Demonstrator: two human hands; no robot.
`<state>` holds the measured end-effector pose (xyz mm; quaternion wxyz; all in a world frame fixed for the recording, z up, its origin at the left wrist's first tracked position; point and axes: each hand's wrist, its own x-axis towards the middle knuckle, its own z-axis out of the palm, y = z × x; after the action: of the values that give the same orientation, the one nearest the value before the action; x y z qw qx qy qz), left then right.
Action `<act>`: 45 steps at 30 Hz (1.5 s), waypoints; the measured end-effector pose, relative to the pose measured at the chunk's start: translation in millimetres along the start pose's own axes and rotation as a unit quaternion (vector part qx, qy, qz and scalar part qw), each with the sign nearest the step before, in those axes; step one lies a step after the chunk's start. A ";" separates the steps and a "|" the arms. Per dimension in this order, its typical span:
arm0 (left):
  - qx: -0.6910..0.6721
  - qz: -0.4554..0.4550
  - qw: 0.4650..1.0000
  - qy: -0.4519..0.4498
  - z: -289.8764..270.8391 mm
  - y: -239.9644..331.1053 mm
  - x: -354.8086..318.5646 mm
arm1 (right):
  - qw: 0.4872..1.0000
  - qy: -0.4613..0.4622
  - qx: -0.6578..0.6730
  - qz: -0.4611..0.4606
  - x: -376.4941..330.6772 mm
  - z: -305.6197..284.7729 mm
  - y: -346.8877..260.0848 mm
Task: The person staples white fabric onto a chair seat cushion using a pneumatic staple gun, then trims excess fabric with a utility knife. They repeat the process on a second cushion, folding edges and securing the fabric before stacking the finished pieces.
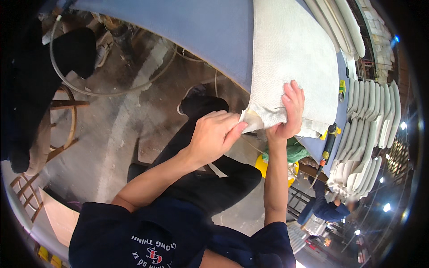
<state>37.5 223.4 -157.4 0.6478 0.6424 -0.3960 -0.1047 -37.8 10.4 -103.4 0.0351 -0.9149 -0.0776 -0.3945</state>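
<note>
A flat panel covered in off-white woven fabric [295, 58] lies on a blue-grey table [201, 31]. My left hand [214, 136] is closed in a pinch on a loose corner of the fabric and pulls it out past the near edge. A pale inner layer [254, 119] shows at that corner, beside small wrinkles. Flat on top of the panel rests my right hand [291, 109], its fingers stretched out and its thumb near the folded edge.
An air-powered hand tool [329, 143] hangs at the table's right edge. Stacked white pads [373, 102] stand at the right, with more pads [335, 22] at the far right. A pale hose [107, 94] loops over the floor at left. Another person [328, 205] is farther back.
</note>
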 end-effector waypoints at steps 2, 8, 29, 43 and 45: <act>-0.003 0.005 1.000 0.014 4.5 3.5 -4.8 | 0.999 0.014 0.029 0.002 -2.2 4.5 -1.0; 0.085 0.037 0.995 -0.040 -6.3 38.2 -1.5 | 0.987 0.078 0.089 0.112 -10.8 -12.1 -11.8; 0.186 0.076 0.979 -0.043 21.7 60.8 -37.1 | 0.881 0.008 0.131 0.454 -33.0 -54.7 -126.6; 0.181 0.257 0.930 -0.192 -25.1 53.0 8.5 | 0.973 -0.143 0.034 0.176 -31.7 -57.9 -75.9; 0.241 0.257 0.931 -0.095 -42.6 59.4 43.7 | 0.976 -0.124 0.056 0.170 -38.8 -55.9 -69.7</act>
<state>71.9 236.3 -80.6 0.4380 0.6425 -0.6202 0.1029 -116.0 67.6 -93.1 0.1430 -0.9530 0.0536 -0.2617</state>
